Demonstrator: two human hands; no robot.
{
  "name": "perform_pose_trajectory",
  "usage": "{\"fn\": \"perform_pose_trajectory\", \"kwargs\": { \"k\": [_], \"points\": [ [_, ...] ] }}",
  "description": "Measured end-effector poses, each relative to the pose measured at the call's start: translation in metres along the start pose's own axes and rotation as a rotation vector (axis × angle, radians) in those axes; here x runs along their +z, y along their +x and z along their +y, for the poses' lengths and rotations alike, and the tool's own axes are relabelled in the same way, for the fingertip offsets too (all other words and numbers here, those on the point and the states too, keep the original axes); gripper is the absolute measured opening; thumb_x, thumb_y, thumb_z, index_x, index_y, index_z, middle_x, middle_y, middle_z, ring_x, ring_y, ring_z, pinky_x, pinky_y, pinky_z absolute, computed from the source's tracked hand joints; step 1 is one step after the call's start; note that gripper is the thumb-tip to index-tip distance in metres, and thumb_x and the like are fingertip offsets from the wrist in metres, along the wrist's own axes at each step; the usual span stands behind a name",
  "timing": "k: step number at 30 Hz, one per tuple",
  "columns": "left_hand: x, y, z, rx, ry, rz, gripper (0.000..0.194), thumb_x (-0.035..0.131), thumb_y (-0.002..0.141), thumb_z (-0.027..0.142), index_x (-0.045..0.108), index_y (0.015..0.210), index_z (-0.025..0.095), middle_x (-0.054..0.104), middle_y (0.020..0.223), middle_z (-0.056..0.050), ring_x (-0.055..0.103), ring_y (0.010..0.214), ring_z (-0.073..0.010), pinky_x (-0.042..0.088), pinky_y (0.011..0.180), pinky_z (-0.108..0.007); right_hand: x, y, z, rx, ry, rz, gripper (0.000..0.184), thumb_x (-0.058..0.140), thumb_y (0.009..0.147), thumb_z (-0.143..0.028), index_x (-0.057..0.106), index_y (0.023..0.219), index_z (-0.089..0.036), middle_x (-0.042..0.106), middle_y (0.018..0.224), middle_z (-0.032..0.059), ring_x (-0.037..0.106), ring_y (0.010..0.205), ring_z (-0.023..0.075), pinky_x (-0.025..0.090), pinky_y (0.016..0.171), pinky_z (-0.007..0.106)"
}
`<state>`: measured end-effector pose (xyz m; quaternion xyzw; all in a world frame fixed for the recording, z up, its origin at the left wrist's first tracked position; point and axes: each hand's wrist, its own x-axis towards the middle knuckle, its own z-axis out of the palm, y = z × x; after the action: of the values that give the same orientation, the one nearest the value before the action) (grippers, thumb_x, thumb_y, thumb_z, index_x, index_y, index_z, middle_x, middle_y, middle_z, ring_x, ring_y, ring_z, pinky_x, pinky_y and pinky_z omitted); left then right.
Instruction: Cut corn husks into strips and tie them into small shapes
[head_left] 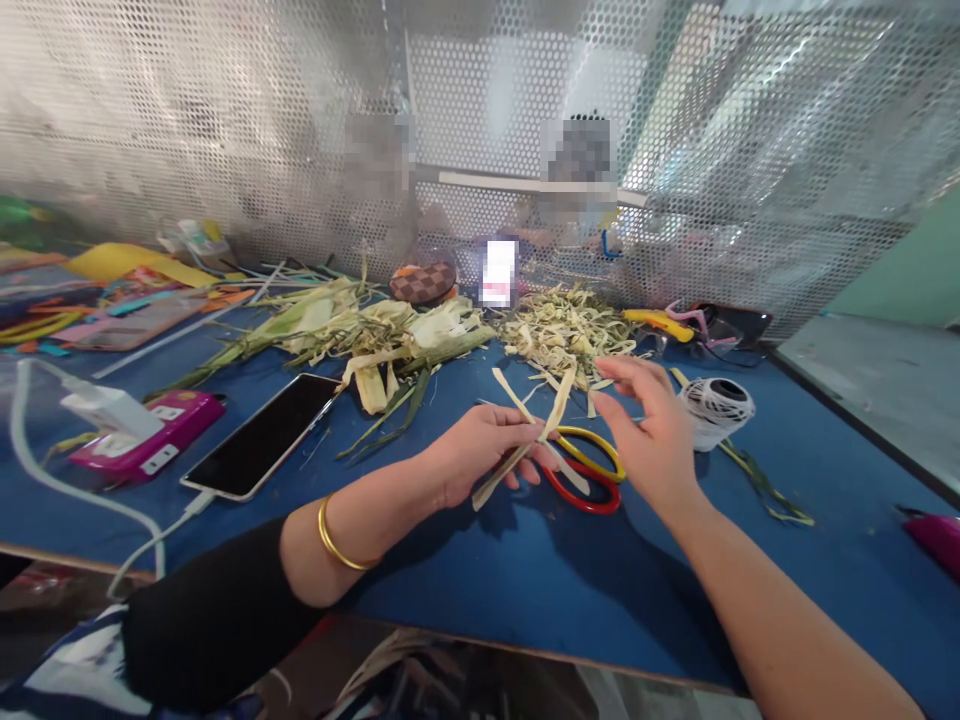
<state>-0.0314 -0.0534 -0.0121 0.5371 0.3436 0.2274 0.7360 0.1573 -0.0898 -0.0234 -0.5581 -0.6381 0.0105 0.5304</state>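
Crossed strips of dried corn husk (558, 402) are pinched between the thumb and fingers of my left hand (487, 445), above the blue table (465, 580). My right hand (654, 435) is raised to the right of the strips, thumb and fingers apart, with a pale husk scrap just by its thumb tip. Under and between my hands lie scissors with red and yellow handles (611, 497); their blades are mostly hidden by my left hand. A heap of shredded husk (559, 328) lies just beyond.
Larger husk leaves (330, 320) lie at back left. Left of me are a charging phone (262, 437) and a magenta power strip (191, 410) with a white cable. A white thread spool (716, 410) stands right. A perforated metal screen (510, 100) closes the back.
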Motion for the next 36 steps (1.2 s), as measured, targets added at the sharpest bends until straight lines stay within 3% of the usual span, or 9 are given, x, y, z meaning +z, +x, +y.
{"fn": "perform_pose_trajectory", "kwargs": {
  "k": [4, 8, 13, 15, 18, 24, 30, 33, 36],
  "points": [
    [-0.002, 0.001, -0.003, 0.059, 0.180, -0.005, 0.019, 0.056, 0.081, 0.029, 0.062, 0.071, 0.013, 0.063, 0.059, -0.001, 0.049, 0.043, -0.0063, 0.036, 0.041, -0.016, -0.002, 0.001, -0.007, -0.361, -0.194, -0.348, 0.016, 0.053, 0.089, -0.029, 0.066, 0.098, -0.024, 0.065, 0.112, 0.0072, 0.049, 0.120, 0.0252, 0.031, 0.104, 0.046],
    [-0.007, 0.005, -0.003, 0.136, 0.398, 0.048, 0.029, 0.051, 0.084, 0.036, 0.061, 0.067, 0.015, 0.062, 0.058, -0.001, 0.049, 0.045, -0.0083, 0.039, 0.047, -0.020, -0.001, -0.001, -0.006, -0.350, -0.272, -0.560, 0.020, 0.047, 0.092, -0.024, 0.064, 0.082, -0.022, 0.068, 0.081, 0.0008, 0.063, 0.086, 0.0179, 0.025, 0.106, 0.046],
    [-0.009, 0.001, 0.000, 0.703, 0.833, 0.645, 0.017, 0.056, 0.083, 0.027, 0.068, 0.091, 0.019, 0.068, 0.097, -0.006, 0.059, 0.093, -0.0189, 0.045, 0.081, -0.030, -0.002, -0.001, -0.003, -0.235, -0.255, -0.437, 0.021, 0.048, 0.091, -0.025, 0.059, 0.074, -0.021, 0.065, 0.071, 0.0008, 0.060, 0.071, 0.0165, 0.039, 0.089, 0.037],
    [-0.008, -0.002, 0.002, 0.836, 0.870, 0.760, 0.017, 0.055, 0.084, 0.028, 0.067, 0.083, 0.018, 0.067, 0.091, -0.006, 0.058, 0.091, -0.0189, 0.045, 0.082, -0.031, -0.002, -0.001, -0.005, -0.200, -0.254, -0.360, 0.021, 0.048, 0.091, -0.026, 0.058, 0.073, -0.021, 0.065, 0.071, 0.0021, 0.059, 0.072, 0.0180, 0.041, 0.080, 0.035],
    [-0.004, -0.002, 0.000, 0.687, 0.760, 0.629, 0.027, 0.052, 0.086, 0.035, 0.066, 0.071, 0.017, 0.065, 0.068, -0.003, 0.058, 0.068, -0.0150, 0.044, 0.067, -0.026, -0.001, -0.003, -0.009, -0.170, -0.254, -0.287, 0.021, 0.049, 0.090, -0.025, 0.058, 0.071, -0.021, 0.064, 0.069, 0.0023, 0.059, 0.072, 0.0184, 0.041, 0.074, 0.032],
    [0.002, 0.006, -0.009, 0.294, 0.144, 0.239, 0.027, 0.061, 0.080, 0.038, 0.068, 0.090, 0.014, 0.068, 0.074, -0.004, 0.062, 0.067, -0.0130, 0.048, 0.063, -0.024, 0.008, -0.012, -0.017, -0.199, -0.229, -0.329, 0.020, 0.049, 0.090, -0.023, 0.057, 0.072, -0.020, 0.063, 0.067, 0.0005, 0.057, 0.067, 0.0158, 0.040, 0.074, 0.029],
    [0.004, 0.006, -0.007, 0.212, -0.021, 0.266, 0.049, 0.071, 0.074, 0.027, 0.060, 0.120, 0.015, 0.065, 0.066, 0.001, 0.058, 0.055, -0.0086, 0.049, 0.059, -0.021, 0.013, -0.017, -0.020, -0.177, -0.225, -0.387, 0.025, 0.047, 0.089, -0.025, 0.056, 0.067, -0.020, 0.060, 0.059, 0.0002, 0.054, 0.060, 0.0151, 0.039, 0.065, 0.027],
    [0.004, 0.004, -0.005, 0.214, 0.000, 0.247, 0.028, 0.069, 0.075, 0.019, 0.068, 0.103, 0.014, 0.063, 0.064, 0.002, 0.056, 0.051, -0.0062, 0.045, 0.054, -0.017, 0.009, -0.016, -0.024, -0.176, -0.164, -0.434, 0.026, 0.045, 0.090, -0.028, 0.059, 0.070, -0.020, 0.063, 0.064, 0.0017, 0.056, 0.063, 0.0159, 0.041, 0.071, 0.030],
    [0.001, 0.004, -0.002, 0.163, -0.091, 0.220, 0.010, 0.065, 0.078, 0.018, 0.069, 0.084, 0.012, 0.062, 0.063, 0.000, 0.054, 0.049, -0.0053, 0.042, 0.049, -0.015, 0.000, -0.010, -0.026, -0.025, -0.003, -0.477, 0.031, 0.040, 0.092, -0.032, 0.064, 0.077, -0.020, 0.068, 0.073, 0.0030, 0.060, 0.069, 0.0171, 0.044, 0.069, 0.029]
  ]
}}
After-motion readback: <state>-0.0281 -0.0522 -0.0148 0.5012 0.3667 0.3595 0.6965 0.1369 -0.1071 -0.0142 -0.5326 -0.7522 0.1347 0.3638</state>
